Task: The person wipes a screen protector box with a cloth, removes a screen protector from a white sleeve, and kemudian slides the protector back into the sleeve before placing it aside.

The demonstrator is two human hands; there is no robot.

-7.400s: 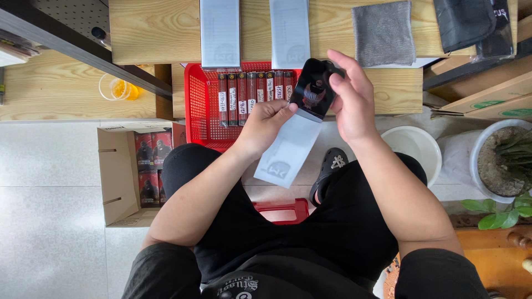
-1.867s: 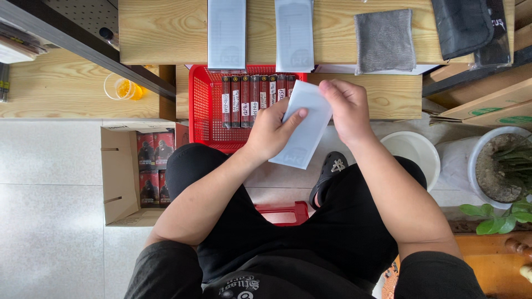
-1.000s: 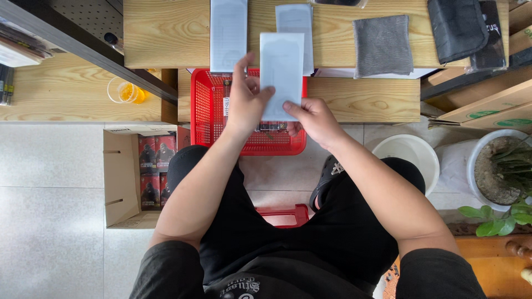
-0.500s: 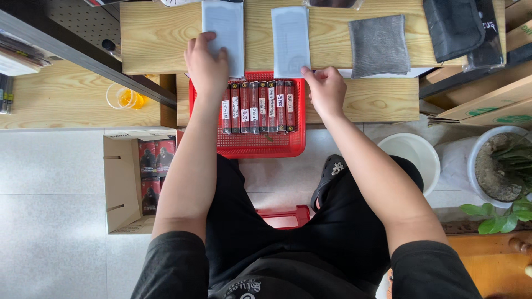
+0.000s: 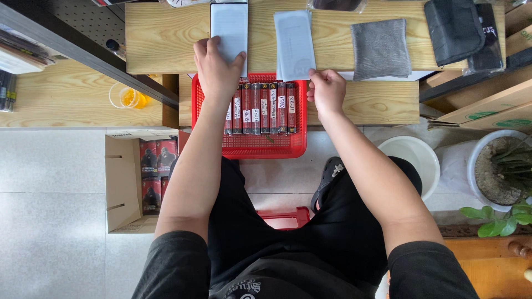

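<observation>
Upper centre of frame: left hand (image 5: 217, 69) with fingers clamped on a white sleeve (image 5: 230, 30), right hand (image 5: 327, 88) with fingers curled together touching a second sleeve (image 5: 294, 43), both flat on the bench (image 5: 160, 39) above the red basket (image 5: 249, 147).

Grey cloth (image 5: 381, 49) flat on wooden bench (image 5: 160, 39), right of centre. Black pouch (image 5: 455, 30) at bench's right end, near far edge. Red basket (image 5: 249, 145) against bench's near edge, row of upright dark-red boxes (image 5: 260, 108) inside. Clear plastic cup (image 5: 126, 97) with orange contents on lower wooden shelf (image 5: 61, 102), near its right end. Open cardboard carton (image 5: 123, 188) on tiled floor, red-black packs inside. White bucket (image 5: 413, 160) near white plant pot (image 5: 493, 166), green leaves (image 5: 493, 218) just beside pot.
</observation>
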